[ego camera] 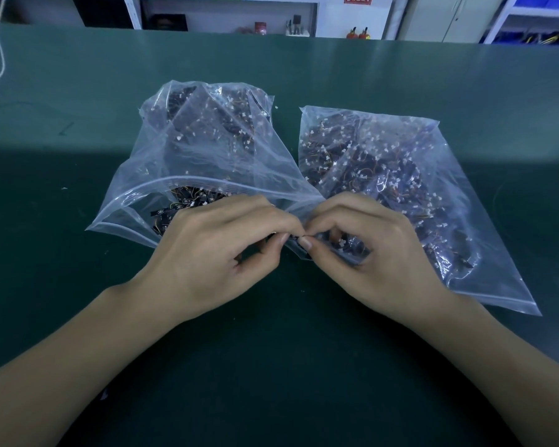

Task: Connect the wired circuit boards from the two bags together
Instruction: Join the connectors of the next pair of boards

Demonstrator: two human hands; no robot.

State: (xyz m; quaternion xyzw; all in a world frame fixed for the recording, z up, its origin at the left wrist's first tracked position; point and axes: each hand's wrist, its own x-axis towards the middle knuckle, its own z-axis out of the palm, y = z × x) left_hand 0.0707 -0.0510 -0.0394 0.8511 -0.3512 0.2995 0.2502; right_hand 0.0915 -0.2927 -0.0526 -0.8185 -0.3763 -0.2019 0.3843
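Two clear zip bags lie side by side near the middle of the green tabletop, both filled with small dark circuit boards with thin wires and white connectors. Left bag has its mouth gaping toward the near edge, boards showing inside. Left hand rests over that mouth, thumb and forefinger pinched on a small dark piece. Right hand meets it fingertip to fingertip, pinching another small dark piece; what exactly either holds is too small to tell. Right bag lies flat, reaching toward the right edge.
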